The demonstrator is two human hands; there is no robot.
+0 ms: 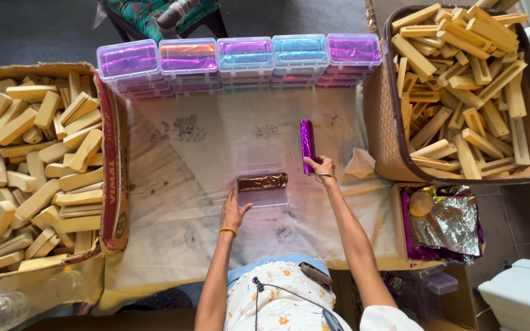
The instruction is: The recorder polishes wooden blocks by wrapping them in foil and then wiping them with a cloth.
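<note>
Gripping 1 glossy purple foil-wrapped bar (307, 146) at its near end, the right hand (321, 167) has fingers closed around it. The left hand (233, 211) rests flat, fingers spread, against 1 clear plastic box (262, 190) holding 1 bronze wrapped bar (262, 181). Behind, 5 stacks of lidded boxes (240, 61).

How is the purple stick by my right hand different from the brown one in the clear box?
The purple stick lies lengthwise on the cloth, gripped by the right hand. The brown stick lies crosswise inside the clear box, near the left hand. Both are shiny foil-wrapped bars of similar size.
</note>
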